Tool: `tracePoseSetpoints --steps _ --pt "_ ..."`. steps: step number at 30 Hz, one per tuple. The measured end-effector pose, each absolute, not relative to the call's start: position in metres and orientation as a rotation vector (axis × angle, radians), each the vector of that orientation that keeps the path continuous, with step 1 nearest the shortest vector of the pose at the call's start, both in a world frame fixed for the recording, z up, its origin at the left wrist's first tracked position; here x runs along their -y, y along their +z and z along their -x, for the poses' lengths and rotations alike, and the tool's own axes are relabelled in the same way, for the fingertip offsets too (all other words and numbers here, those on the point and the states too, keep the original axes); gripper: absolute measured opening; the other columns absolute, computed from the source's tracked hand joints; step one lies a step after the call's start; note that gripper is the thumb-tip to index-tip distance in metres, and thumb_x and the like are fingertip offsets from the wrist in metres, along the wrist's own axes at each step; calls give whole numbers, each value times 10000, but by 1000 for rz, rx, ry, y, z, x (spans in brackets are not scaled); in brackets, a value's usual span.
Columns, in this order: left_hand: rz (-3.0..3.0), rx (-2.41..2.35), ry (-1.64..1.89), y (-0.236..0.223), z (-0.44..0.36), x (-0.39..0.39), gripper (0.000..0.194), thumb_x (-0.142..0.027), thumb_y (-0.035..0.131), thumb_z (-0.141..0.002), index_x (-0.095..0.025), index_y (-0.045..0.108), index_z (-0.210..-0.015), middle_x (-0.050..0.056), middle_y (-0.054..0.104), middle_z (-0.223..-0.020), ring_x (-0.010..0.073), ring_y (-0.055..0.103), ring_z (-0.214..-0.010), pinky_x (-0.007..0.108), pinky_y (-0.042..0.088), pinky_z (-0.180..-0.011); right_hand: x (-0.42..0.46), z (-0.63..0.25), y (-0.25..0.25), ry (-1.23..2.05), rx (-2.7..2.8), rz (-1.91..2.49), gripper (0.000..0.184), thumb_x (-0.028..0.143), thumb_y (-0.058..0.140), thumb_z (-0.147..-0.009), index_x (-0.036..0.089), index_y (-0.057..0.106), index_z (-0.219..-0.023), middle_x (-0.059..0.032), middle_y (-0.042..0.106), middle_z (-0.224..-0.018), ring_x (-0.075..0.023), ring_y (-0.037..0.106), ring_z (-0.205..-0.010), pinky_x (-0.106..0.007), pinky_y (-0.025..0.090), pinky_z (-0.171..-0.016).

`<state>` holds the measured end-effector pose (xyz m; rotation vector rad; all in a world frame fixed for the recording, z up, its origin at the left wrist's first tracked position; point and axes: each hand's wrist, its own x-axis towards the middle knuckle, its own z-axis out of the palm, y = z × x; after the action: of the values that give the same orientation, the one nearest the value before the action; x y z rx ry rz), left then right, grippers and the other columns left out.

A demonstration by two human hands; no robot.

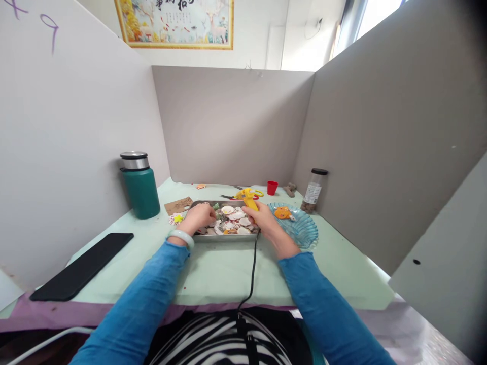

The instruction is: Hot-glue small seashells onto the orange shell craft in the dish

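Note:
My right hand (262, 219) is wrapped round the handle of a yellow hot glue gun (249, 196), whose nozzle points left. Its black cord (253, 268) runs down over the table's front edge. Below the gun, a metal tray (228, 238) holds many white, brown and green seashells (236, 215). My left hand (201, 215) reaches into the tray's left side with its fingers bent together over the shells. Whatever those fingers pinch, if anything, is too small to make out. A pale bangle (182, 236) circles my left wrist.
A green bottle (141, 190) and a black mat (83, 266) are on the left. Scissors (256, 194) and a red cup (272, 188) lie behind the tray. On the right are a blue glass plate (304, 228) with an orange piece (282, 212), and a jar (314, 191). Grey partitions (232, 121) enclose the table.

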<state>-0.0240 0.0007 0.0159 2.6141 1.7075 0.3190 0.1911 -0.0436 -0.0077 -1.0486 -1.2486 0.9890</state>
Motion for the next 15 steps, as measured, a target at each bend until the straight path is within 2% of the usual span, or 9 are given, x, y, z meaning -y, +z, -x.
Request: tracePoseSetpoints --steps 6,9,15 --pt "-2680 -1719 237 11 20 0 350 -234 601 -752 -201 719 -1079 130 709 -1085 274 653 -1000 319 477 -847 50 -191 -3 970 1313 1087 279 381 693 -678 219 477 -751 90 408 -461 -76 332 -413 -219 222 -405" --pt "-2663 -1748 190 15 16 6 342 -221 579 -784 -207 717 -1097 155 685 -1143 305 622 -1095 365 465 -906 52 -193 -3 961 1331 1121 292 394 698 -679 216 480 -758 93 403 -462 -74 324 -411 -219 231 -404" --pt "-2588 -1701 307 14 16 9 306 -187 590 -775 -190 725 -1050 156 676 -1146 302 623 -1078 373 463 -908 56 -197 -6 903 1355 1189 328 459 706 -696 201 527 -793 86 430 -471 -78 334 -417 -219 251 -415"
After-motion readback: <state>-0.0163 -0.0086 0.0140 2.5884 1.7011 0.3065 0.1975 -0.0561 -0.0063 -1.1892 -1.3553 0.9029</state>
